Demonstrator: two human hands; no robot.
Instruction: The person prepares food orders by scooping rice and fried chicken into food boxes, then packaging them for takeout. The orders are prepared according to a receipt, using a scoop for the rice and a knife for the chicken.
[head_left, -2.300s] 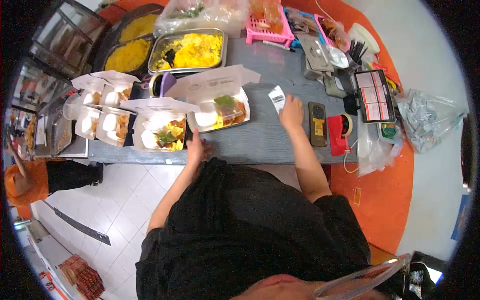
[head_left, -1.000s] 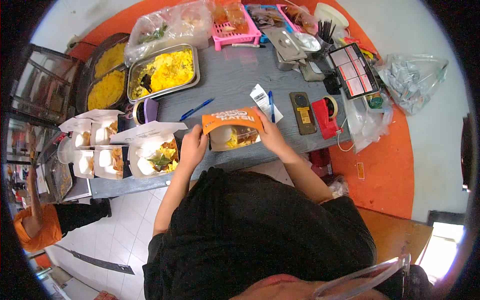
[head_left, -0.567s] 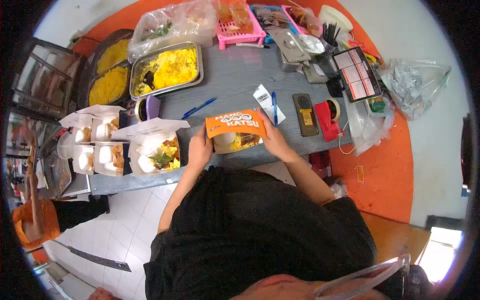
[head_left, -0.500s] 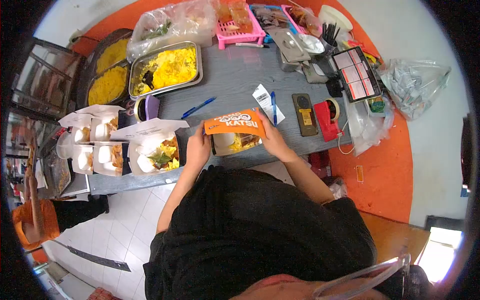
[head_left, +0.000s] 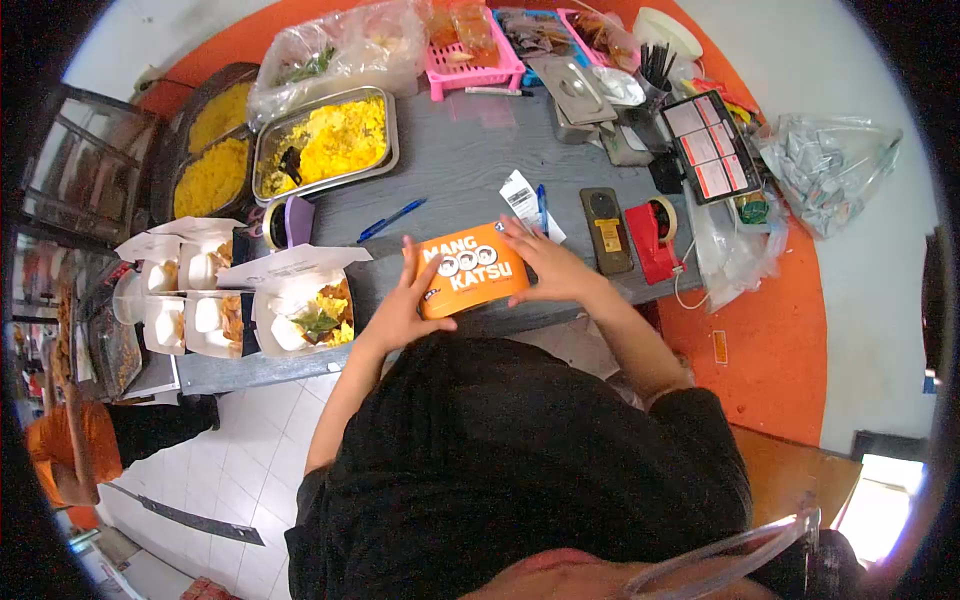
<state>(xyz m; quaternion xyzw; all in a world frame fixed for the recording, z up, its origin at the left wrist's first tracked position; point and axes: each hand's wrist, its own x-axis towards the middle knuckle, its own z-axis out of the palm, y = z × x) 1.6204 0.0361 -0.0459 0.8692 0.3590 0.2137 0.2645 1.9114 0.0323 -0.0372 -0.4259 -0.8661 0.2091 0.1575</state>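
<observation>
Between my hands, at the table's near edge, sits an orange takeaway food box [head_left: 468,270] with white "MANG KATSU" lettering, its lid down. My left hand [head_left: 402,308] grips the box's left side, fingers spread along the lid and thumb at the near edge. On the other side, my right hand [head_left: 552,268] has its fingers over the far right corner and its thumb at the near right. The food inside is hidden under the lid. Just beyond my right hand lie a printed slip [head_left: 520,197] and a blue pen [head_left: 542,208].
Left of me stand an open box of rice and food [head_left: 305,315] and several smaller open boxes [head_left: 190,300]. Farther back is a metal tray [head_left: 392,140] of yellow food. A phone [head_left: 606,230] and red tape dispenser [head_left: 652,245] lie right. A person in orange [head_left: 75,440] is far left.
The box's lid has come down from partly raised to covering the food. My hands have shifted from holding its sides to spreading over the lid's edges.
</observation>
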